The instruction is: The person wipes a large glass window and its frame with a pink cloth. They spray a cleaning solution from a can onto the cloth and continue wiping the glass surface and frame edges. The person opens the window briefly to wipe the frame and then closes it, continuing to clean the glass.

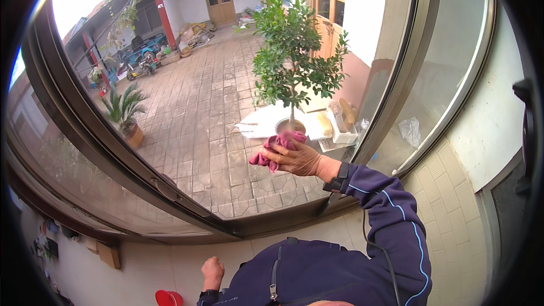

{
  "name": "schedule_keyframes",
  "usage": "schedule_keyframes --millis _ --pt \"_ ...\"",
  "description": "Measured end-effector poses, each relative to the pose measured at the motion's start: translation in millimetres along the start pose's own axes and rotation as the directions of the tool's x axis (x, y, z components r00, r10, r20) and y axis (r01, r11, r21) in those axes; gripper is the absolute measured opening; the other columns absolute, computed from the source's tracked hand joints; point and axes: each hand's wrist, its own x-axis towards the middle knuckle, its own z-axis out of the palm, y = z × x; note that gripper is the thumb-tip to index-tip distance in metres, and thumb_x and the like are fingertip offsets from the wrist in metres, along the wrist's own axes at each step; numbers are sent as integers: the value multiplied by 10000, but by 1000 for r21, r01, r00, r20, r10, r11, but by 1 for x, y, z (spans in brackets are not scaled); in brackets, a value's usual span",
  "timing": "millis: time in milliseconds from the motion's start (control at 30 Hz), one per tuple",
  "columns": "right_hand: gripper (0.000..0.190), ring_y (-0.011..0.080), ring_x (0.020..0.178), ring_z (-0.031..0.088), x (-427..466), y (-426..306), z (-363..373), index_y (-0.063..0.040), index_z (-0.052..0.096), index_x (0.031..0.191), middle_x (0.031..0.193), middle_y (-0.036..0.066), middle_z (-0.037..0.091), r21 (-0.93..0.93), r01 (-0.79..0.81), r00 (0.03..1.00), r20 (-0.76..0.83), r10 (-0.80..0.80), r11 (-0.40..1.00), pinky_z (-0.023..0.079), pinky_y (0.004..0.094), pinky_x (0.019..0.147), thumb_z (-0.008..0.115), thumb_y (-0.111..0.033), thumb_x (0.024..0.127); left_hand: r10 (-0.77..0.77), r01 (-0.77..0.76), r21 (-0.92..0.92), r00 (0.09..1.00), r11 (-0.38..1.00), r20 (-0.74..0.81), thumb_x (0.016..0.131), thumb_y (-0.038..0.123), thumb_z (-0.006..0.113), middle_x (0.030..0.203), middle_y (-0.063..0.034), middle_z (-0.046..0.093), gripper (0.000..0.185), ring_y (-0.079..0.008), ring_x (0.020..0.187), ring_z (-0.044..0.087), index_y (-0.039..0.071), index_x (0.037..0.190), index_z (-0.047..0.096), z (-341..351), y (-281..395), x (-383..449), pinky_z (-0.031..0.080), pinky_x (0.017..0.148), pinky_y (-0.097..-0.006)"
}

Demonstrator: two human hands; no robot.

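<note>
My right hand [301, 160] grips a crumpled dark pink cloth [265, 159], with the arm stretched forward. The cloth is at the glass pane [212, 136] of a metal-framed door or window; whether it touches the glass I cannot tell. Low in the view, my left hand [213, 268] hangs beside my body, fingers curled into a fist, and nothing shows in it. Below that hand a red bucket [168, 298] stands on the tiled floor.
A dark metal frame [280, 221] surrounds the pane. Beyond the glass are a potted tree [293, 51], a potted palm [126, 108] and a paved courtyard [204, 106]. Cardboard boxes [108, 256] sit at the lower left. A tiled wall [442, 208] rises at my right.
</note>
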Motion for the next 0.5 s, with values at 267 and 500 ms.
schedule_keyframes --millis 267,500 --pt "176 231 1330 450 -48 90 -81 -248 673 991 1408 31 508 -184 -310 948 -140 287 933 313 469 1145 635 -202 825 -70 66 47 994 997 88 773 232 688 857 -157 693 169 -349 855 677 72 825 684 -3 23 -28 550 758 -466" --pt "414 354 1207 504 24 249 -201 -262 581 1332 1304 104 570 -245 -605 727 -558 401 757 407 438 1030 615 -141 937 55 -57 38 997 998 58 762 218 688 842 -153 684 164 -349 835 675 69 830 684 7 41 -39 548 744 -465"
